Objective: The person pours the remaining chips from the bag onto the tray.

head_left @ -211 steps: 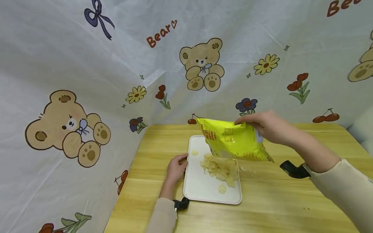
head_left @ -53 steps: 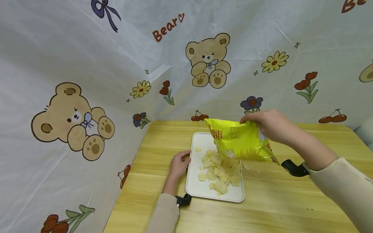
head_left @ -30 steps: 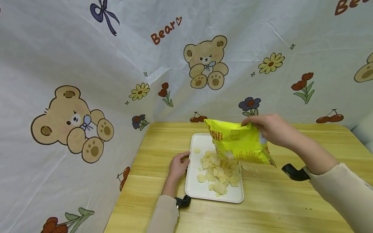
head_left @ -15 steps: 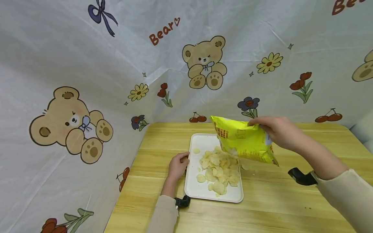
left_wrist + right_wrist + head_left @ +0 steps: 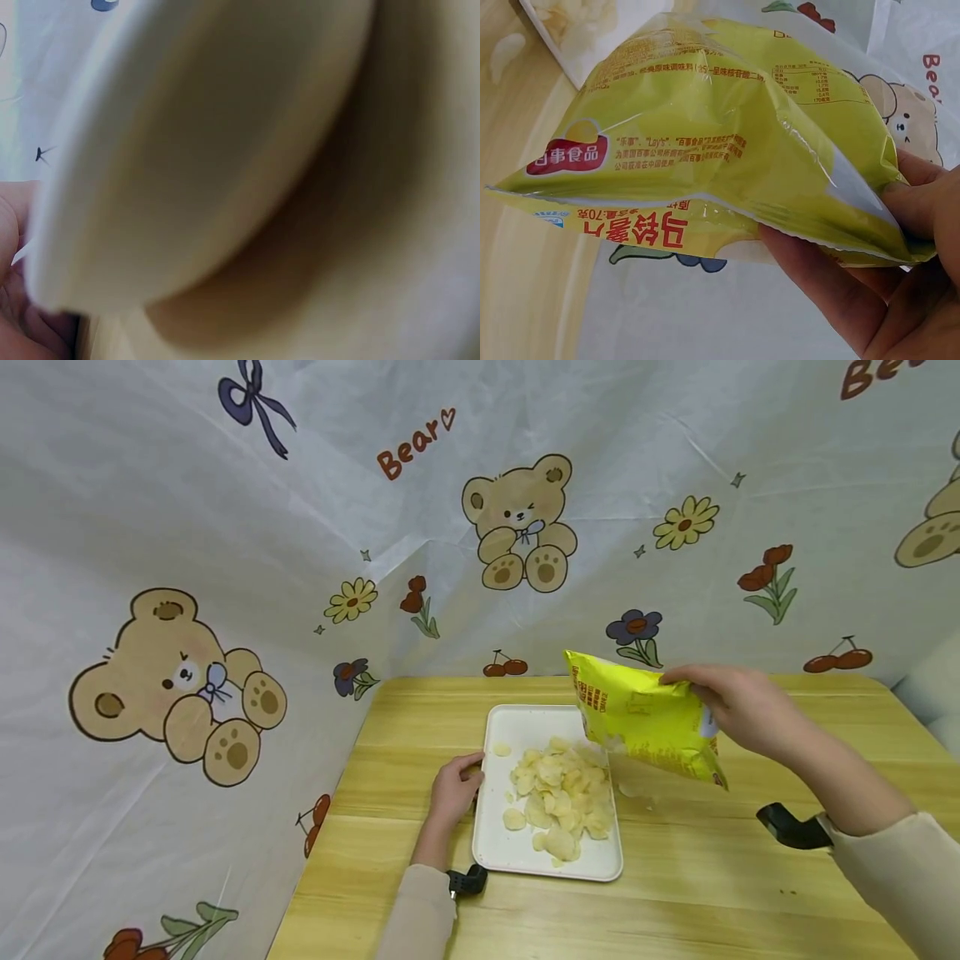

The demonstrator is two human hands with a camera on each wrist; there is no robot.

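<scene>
My right hand (image 5: 742, 706) pinches the upper right part of a yellow potato chip bag (image 5: 645, 718), held tilted above the table just past the tray's right edge. In the right wrist view, the thumb and fingers (image 5: 832, 289) close on one end of the bag. A white rectangular tray (image 5: 506, 852) lies on the table, with a heap of potato chips (image 5: 555, 797) spread over its middle and right side. My left hand (image 5: 453, 789) holds the tray's left rim. The left wrist view shows the tray wall (image 5: 187, 165) very close and blurred, with curled fingers at lower left.
The wooden table (image 5: 712, 893) carries a loose chip (image 5: 626, 790) and small crumbs (image 5: 787, 892) right of the tray. Behind and to the left hangs a pale cloth (image 5: 300, 527) printed with bears and flowers. Each wrist wears a black camera (image 5: 795, 828).
Many more chips lie on the tray than seven seconds ago. Over the last second the bag and my right hand have moved right, off the heap. My left hand stays at the rim.
</scene>
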